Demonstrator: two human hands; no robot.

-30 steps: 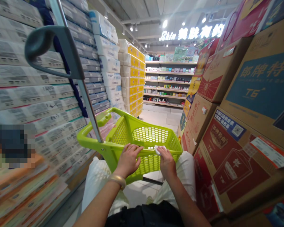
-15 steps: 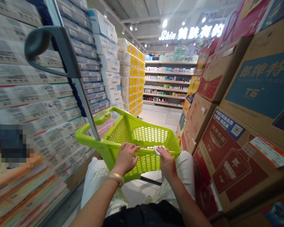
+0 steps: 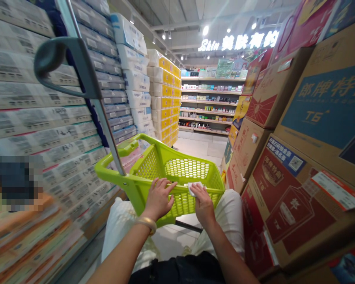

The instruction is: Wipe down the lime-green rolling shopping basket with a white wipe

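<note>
A lime-green plastic shopping basket point(image 3: 165, 157) with perforated walls stands before my knees, its metal pull rod point(image 3: 106, 130) topped by a grey handle point(image 3: 90, 71). My left hand point(image 3: 160, 199) rests on the near rim toward the left, fingers spread, holding nothing. On the same rim farther right, my right hand point(image 3: 203, 203) presses a folded white wipe point(image 3: 191, 188) against the plastic; the fingers partly cover it. Whether the white piece is cloth or paper does not show. A gold-coloured bangle point(image 3: 146, 224) circles my left wrist.
Stacked packages point(image 3: 35, 106) rise on the left, beside yellow-and-white packs point(image 3: 167, 102). Cardboard boxes point(image 3: 322, 118) are piled close on the right. Shelves point(image 3: 211, 92) of small goods stand at the aisle's far end, beyond the tiled floor point(image 3: 192, 144).
My right hand has slid a little left along the rim with the white wipe, closer to my left hand. My left hand stays nearly in place, and the basket has hardly moved.
</note>
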